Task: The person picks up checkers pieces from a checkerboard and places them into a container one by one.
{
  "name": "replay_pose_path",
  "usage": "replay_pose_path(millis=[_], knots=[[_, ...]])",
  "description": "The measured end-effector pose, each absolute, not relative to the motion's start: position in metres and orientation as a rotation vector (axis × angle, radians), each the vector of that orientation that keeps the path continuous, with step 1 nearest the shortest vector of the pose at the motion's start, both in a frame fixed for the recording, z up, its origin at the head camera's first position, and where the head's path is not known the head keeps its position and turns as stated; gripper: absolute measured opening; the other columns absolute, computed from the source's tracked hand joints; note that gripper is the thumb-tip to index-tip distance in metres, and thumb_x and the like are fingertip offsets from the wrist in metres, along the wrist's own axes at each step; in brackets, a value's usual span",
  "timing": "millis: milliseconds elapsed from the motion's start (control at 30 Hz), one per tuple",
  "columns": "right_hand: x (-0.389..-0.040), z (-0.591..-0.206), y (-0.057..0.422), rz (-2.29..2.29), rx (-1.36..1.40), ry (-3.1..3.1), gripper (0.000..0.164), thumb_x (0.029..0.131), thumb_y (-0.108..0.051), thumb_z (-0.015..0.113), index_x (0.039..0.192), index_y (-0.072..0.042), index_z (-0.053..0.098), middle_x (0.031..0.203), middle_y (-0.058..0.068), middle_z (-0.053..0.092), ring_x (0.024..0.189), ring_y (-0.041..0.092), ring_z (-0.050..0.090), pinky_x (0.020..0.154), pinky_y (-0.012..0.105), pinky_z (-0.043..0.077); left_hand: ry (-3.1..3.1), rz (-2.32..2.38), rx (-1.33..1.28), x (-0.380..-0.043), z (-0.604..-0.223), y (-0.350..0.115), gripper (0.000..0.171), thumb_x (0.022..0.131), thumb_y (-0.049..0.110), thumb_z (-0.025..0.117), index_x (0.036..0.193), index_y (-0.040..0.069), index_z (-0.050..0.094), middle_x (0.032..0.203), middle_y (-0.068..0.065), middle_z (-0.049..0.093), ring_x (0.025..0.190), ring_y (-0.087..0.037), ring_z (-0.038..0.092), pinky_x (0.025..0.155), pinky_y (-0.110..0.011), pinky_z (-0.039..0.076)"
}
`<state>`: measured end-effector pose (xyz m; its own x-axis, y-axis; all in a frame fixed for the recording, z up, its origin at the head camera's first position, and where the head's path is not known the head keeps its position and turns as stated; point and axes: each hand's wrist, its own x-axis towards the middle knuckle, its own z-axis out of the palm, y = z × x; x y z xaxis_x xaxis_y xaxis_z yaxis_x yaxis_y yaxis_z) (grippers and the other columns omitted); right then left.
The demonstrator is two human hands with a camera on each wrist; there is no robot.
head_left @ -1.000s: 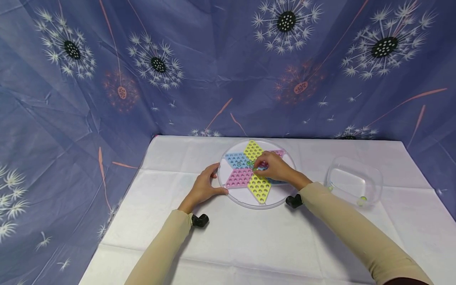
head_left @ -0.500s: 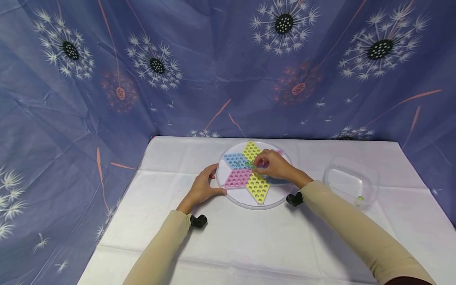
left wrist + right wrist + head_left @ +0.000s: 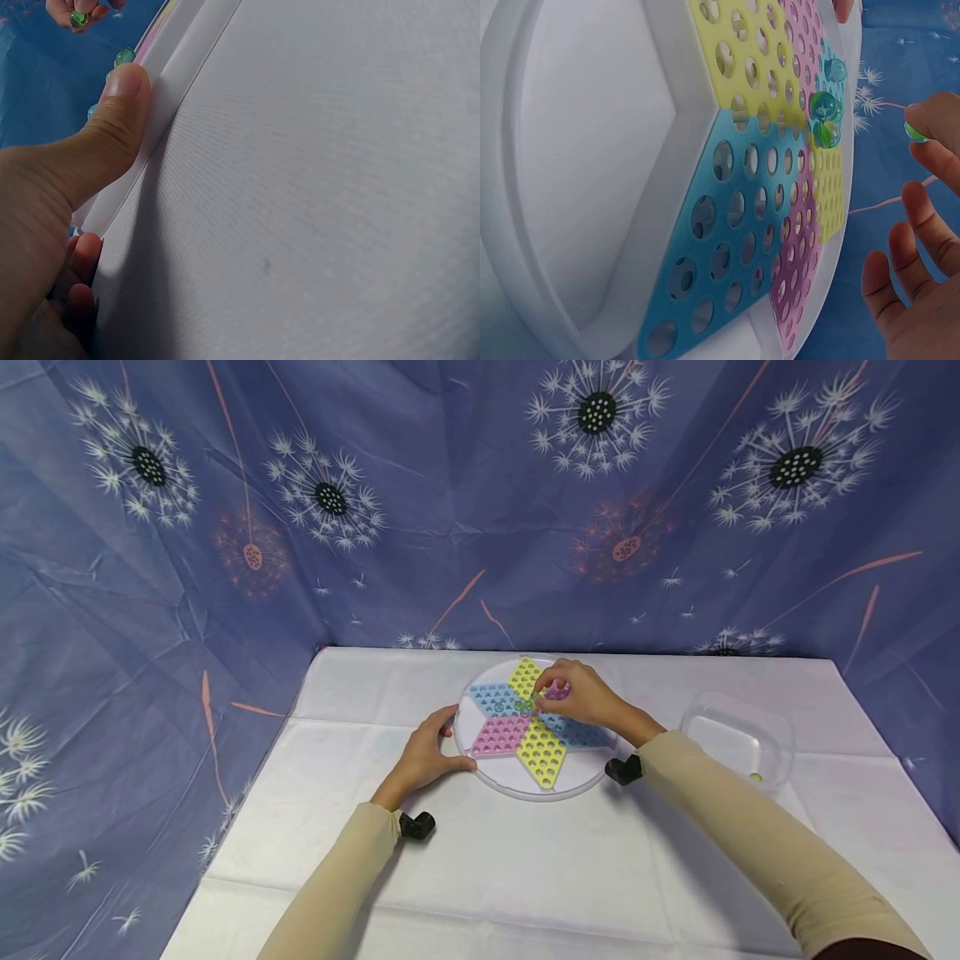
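A round white Chinese checkers board (image 3: 581,770) has a star of yellow, pink and blue holed sections. My left hand (image 3: 429,753) grips its left edge, the thumb (image 3: 124,112) lying along the white rim and the fingers partly hidden at the side. Over the middle of the star, my right hand (image 3: 587,697) pinches a green marble (image 3: 913,133) between thumb and forefinger, raised off the holes. The other right fingers (image 3: 885,289) are loosely curled. Several green marbles (image 3: 826,109) sit clustered near the star's centre, with a light blue-green marble (image 3: 835,70) beside them.
A clear plastic container (image 3: 738,735) stands to the right of the board, with a green marble (image 3: 756,777) at its near side. The right sleeve (image 3: 720,810) passes close in front of it. Black wrist cameras (image 3: 417,826) hang below both cuffs. A dandelion-print cloth (image 3: 480,527) rises behind the white-covered table.
My right hand has lifted slightly up and away from the board's centre, the green marble now showing in its pinch. The left hand keeps its grip on the edge.
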<state>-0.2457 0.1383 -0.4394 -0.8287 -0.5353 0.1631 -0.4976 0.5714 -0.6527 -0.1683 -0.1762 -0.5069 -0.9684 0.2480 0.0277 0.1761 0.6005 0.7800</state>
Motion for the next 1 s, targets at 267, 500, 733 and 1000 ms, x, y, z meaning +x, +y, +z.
replay_pose_path(millis=[267, 500, 733, 1000], knots=[[-0.245, -0.441, 0.14, -1.086, -0.866, 2.753, 0.019, 0.087, -0.02, 0.084, 0.102, -0.011, 0.078, 0.104, 0.01, 0.067, 0.094, 0.029, 0.057, 0.082, 0.045, 0.045, 2.739, 1.31, 0.356, -0.169, -0.507, -0.175, 0.109, 0.069, 0.027, 0.098, 0.159, 0.01, 0.038, 0.12, -0.009, 0.057, 0.107, -0.023, 0.05, 0.096, -0.041, 0.04], [-0.243, -0.44, 0.141, -1.104, -0.887, 2.748, 0.022, 0.086, -0.017, 0.084, 0.104, -0.007, 0.077, 0.104, 0.012, 0.068, 0.093, 0.034, 0.056, 0.081, 0.045, 0.044, 2.742, 1.308, 0.352, -0.169, -0.506, -0.174, 0.109, 0.069, 0.027, 0.098, 0.159, 0.011, 0.038, 0.119, -0.009, 0.057, 0.107, -0.024, 0.05, 0.097, -0.041, 0.04], [-0.239, -0.441, 0.15, -1.111, -0.89, 2.757, 0.021, 0.086, -0.017, 0.085, 0.103, -0.009, 0.077, 0.107, 0.008, 0.067, 0.098, 0.031, 0.058, 0.088, 0.052, 0.047, 2.744, 1.306, 0.353, -0.168, -0.507, -0.175, 0.108, 0.07, 0.029, 0.098, 0.159, 0.012, 0.039, 0.12, -0.008, 0.057, 0.107, -0.023, 0.051, 0.097, -0.042, 0.04], [-0.233, -0.434, 0.176, -1.127, -0.901, 2.761, 0.016, 0.087, -0.013, 0.084, 0.101, -0.012, 0.077, 0.104, 0.012, 0.067, 0.094, 0.034, 0.058, 0.079, 0.046, 0.048, 2.743, 1.303, 0.353, -0.168, -0.506, -0.175, 0.108, 0.07, 0.028, 0.097, 0.159, 0.012, 0.038, 0.121, -0.008, 0.056, 0.107, -0.023, 0.05, 0.097, -0.042, 0.04]])
